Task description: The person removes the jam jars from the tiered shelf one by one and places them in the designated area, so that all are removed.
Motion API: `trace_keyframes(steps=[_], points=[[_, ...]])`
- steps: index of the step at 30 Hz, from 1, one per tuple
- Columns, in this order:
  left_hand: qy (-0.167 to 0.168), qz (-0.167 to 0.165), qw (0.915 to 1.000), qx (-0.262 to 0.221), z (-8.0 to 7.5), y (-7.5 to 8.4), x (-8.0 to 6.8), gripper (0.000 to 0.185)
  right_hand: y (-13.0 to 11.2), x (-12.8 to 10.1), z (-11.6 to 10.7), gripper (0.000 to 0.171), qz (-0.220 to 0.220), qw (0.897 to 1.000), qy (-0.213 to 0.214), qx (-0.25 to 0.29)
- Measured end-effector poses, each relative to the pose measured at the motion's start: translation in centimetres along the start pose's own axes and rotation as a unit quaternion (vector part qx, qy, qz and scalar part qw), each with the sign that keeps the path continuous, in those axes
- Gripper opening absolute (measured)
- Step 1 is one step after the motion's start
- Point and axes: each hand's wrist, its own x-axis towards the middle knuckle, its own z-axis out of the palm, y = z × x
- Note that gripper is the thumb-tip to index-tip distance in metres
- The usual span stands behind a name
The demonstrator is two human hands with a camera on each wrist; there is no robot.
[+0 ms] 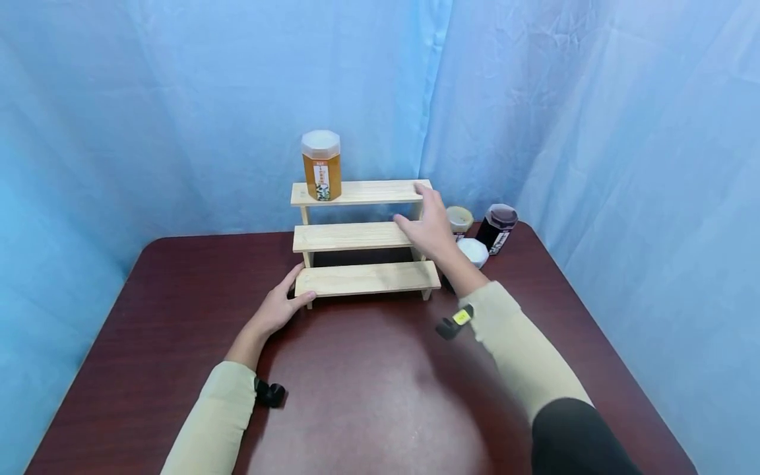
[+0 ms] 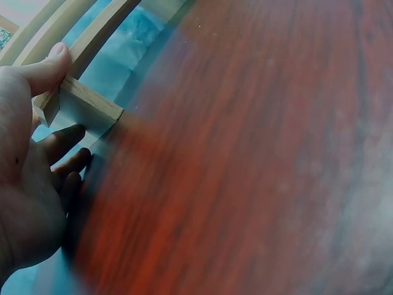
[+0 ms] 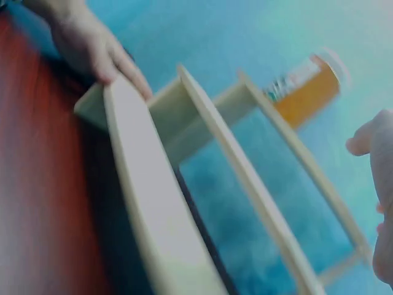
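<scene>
Foremost, a pale left sleeve (image 1: 210,419) and right sleeve (image 1: 528,353) extend over the worktop (image 1: 368,376) toward a three-tiered wooden stand (image 1: 356,235), set upright at the far middle. The left hand (image 1: 280,307) holds the near left end of the lowest tier (image 1: 368,280), its thumb (image 2: 56,61) on the board and its fingers bent about the end, near the leg. Farther back, the right hand (image 1: 429,227) is spread at the stand's right end, between middle tier (image 1: 341,236) and top tier (image 1: 374,191); it grips nothing, and contact with the wood cannot be told. Beside the right forearm (image 1: 464,269), right of the stand, are a partly hidden white-lidded jar (image 1: 473,251), a pale-lidded jar (image 1: 459,219) and a dark jar (image 1: 496,229). An amber jar (image 1: 322,173) stands upright near the top tier's left end; behind hangs a blue curtain (image 1: 237,112). Hazards, as judged: with one end alone held, an uneven pull or lift would probably skew or tilt the stand, and the tall amber jar could slide or topple. A low sweep of the right forearm could also knock the white-lidded jar against its neighbours.
</scene>
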Motion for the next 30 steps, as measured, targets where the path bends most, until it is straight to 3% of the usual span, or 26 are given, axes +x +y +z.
trace_keyframes(steps=[6,12,20,30], points=[[-0.002,-0.004,1.0000,0.000,-0.2,-0.1,-0.6,0.086,-4.9,4.1,4.0,0.085,0.044,0.996,-0.066,0.045],[0.002,-0.006,1.0000,-0.003,-0.2,-0.2,-1.0,0.086,-8.0,6.3,6.7,0.098,0.083,0.989,-0.092,0.086],[-0.004,-0.005,1.0000,-0.006,0.1,-0.1,-1.1,0.085,-9.8,7.3,9.3,0.097,0.073,0.986,-0.082,0.126],[-0.003,-0.004,1.0000,-0.001,0.4,0.3,-1.5,0.084,-10.9,7.0,11.4,0.093,0.101,0.990,-0.019,0.091]])
